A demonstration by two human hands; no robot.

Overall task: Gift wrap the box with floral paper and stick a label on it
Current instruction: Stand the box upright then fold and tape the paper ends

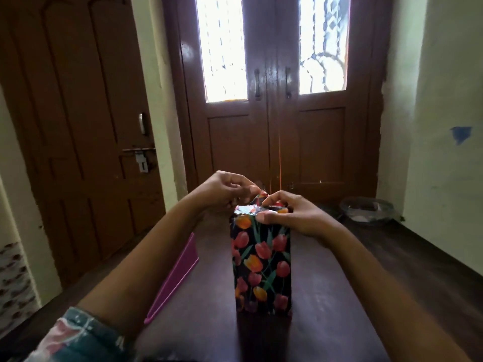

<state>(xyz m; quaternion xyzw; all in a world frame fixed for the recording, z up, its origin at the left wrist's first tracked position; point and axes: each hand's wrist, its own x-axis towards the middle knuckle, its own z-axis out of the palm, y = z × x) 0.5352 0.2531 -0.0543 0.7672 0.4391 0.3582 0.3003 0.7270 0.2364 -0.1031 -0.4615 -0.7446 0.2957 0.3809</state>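
A tall box [262, 262] stands upright on the dark table [326, 296], wrapped in black paper printed with red and orange tulips. At its top end the paper sticks up in a loose flap [261, 197]. My left hand [224, 190] pinches that flap from the left with thumb and fingertips. My right hand [290, 214] grips the top right of the box, thumb pressed on the near upper edge and fingers curled over the folded paper. The top face is mostly hidden by my fingers. No label is in view.
A pink flat tray or lid [175, 278] lies on the table left of the box, partly under my left forearm. A grey round container [368, 210] sits on the floor at the back right. Brown doors stand behind the table.
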